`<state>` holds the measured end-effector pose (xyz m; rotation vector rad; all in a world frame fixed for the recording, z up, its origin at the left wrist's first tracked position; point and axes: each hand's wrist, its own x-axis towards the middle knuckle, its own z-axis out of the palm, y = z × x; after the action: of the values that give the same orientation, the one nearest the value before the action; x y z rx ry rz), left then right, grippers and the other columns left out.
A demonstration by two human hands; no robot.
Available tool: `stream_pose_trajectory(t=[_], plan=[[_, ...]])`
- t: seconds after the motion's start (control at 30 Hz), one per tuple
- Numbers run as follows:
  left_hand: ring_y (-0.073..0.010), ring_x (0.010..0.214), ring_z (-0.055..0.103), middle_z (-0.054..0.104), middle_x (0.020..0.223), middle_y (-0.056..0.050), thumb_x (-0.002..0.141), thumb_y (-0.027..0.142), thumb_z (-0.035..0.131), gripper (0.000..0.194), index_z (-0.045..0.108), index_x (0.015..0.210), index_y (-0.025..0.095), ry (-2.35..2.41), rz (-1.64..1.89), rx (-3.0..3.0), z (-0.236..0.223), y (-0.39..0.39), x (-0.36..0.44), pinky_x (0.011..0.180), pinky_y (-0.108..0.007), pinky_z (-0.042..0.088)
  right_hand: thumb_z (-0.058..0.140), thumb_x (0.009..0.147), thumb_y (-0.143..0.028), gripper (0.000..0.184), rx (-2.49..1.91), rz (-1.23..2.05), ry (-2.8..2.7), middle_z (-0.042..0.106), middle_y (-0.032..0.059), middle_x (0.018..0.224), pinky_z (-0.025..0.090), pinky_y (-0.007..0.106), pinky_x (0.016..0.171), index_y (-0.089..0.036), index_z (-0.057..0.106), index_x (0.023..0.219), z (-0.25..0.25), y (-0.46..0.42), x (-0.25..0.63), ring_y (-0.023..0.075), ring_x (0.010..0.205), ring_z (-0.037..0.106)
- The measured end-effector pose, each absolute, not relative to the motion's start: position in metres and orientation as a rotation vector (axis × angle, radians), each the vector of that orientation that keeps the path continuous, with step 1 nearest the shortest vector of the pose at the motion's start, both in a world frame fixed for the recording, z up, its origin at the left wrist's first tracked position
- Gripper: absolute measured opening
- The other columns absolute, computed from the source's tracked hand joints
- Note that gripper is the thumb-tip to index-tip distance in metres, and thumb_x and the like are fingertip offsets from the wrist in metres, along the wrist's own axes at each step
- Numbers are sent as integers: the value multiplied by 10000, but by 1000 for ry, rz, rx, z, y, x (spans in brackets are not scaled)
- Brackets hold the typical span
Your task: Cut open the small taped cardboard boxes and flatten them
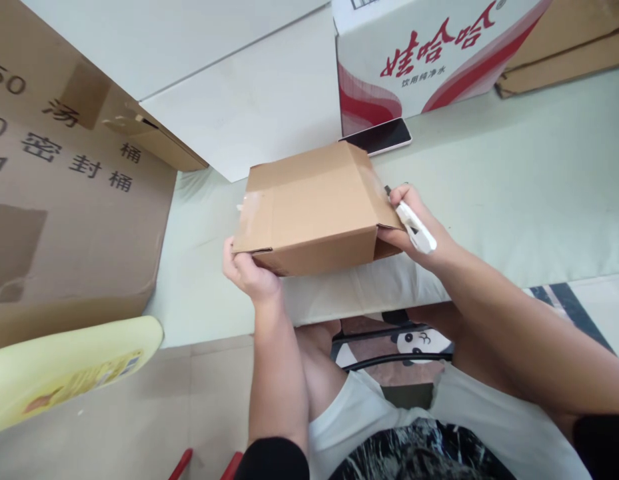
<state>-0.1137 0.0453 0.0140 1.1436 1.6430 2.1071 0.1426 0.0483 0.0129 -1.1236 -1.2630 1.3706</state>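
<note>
A brown cardboard box (309, 200) is tilted between my two hands at the near edge of the covered table. My left hand (252, 273) grips its near left corner, the thumb at the front and fingers along the side. At the right end, my right hand (419, 227) supports the box with its fingers partly hidden beneath it. A white box cutter (416, 228) is also held in that hand, its dark tip pointing up and away from me. Clear tape shows on the box's left and right ends.
Behind the box lies a phone (382, 137) against a white and red carton (429, 67). White panels (259, 100) stand behind on the left. A large printed carton (79, 173) and a pale yellow board (79, 370) are at the left; more cardboard (569, 53) lies far right.
</note>
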Motion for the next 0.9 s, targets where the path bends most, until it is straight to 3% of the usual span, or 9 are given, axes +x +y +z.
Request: stream_pose_trajectory(t=[0.23,0.43,0.53,0.73,0.8,0.9], plan=[[-138,694,507,467,673,17,758,367,483,204,555,710,183,1660,2138,1136,13,47,-114,656,-272,455,975,553,-467,724,-958,1222,-1154,496,-26,937,414,264,603,-288,391,941,1,49,141,144,758,511],[-149,748,557,552,730,-5,797,328,475,228,635,761,170,1619,2162,1124,12,47,-115,729,-280,493,899,628,-563,569,-784,1202,-914,391,-67,657,286,265,497,-283,466,870,6,48,138,126,562,360],[-150,738,559,544,722,-6,788,331,482,210,626,748,183,1575,2094,1153,9,47,-116,739,-280,497,863,643,-601,545,-825,1330,-802,396,-67,631,318,267,489,-278,474,846,16,47,140,130,557,392],[-195,815,634,632,830,-34,769,455,506,290,649,835,211,1248,2010,1086,7,44,-130,811,-336,546,894,621,-286,491,-917,1382,-767,524,-58,766,371,237,510,-268,458,845,25,47,148,111,625,504],[-202,859,659,652,857,-38,790,490,525,305,655,863,223,1153,1928,959,7,45,-139,852,-352,564,875,607,-247,495,-901,1406,-752,539,-56,790,398,241,504,-270,441,843,25,48,151,119,644,538],[-183,899,671,688,955,-34,798,402,661,258,676,996,237,1199,1767,925,3,50,-148,889,-351,577,866,594,-251,499,-911,1470,-775,550,-54,798,420,255,463,-278,431,838,26,49,156,128,620,553]])
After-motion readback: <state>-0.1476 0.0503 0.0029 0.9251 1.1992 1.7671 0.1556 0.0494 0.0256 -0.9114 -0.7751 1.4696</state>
